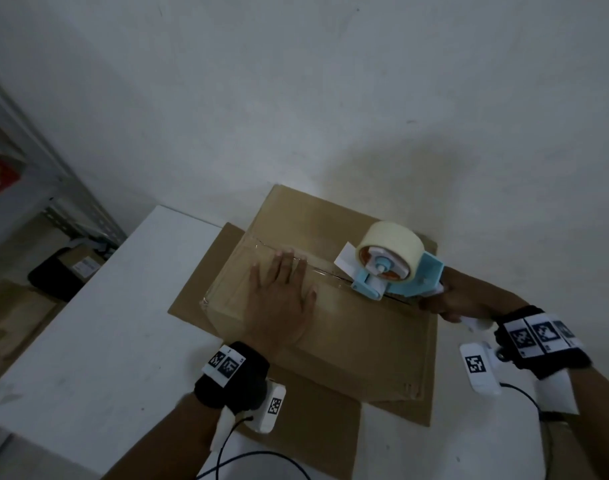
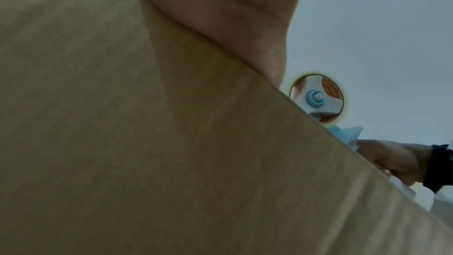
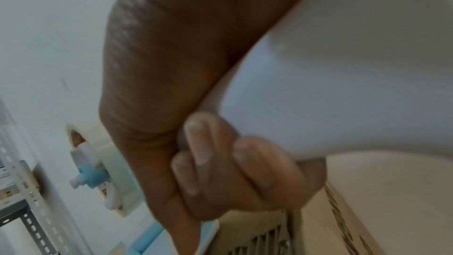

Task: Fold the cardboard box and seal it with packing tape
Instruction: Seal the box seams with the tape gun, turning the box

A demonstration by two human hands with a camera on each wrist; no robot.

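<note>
Cardboard box [image 1: 348,327] sits on a flat cardboard sheet [image 1: 317,420] on the white tabletop [image 1: 88,341], far edge against the wall, top flaps closed. I see my left hand [image 1: 279,299] lying flat on the box top, fingers straight and spread, pressing over clear tape [image 1: 234,271] already stuck along the centre seam and down the left end. My right hand [image 1: 459,303] is clenched round the white handle of the blue tape dispenser [image 1: 400,278], fingers [image 3: 257,172] curled tight in the right wrist view. Dispenser nose rests on the seam just right of the left hand, tape roll [image 1: 389,251] upright above it. Metal shelving [image 1: 54,188] stands at far left.
</note>
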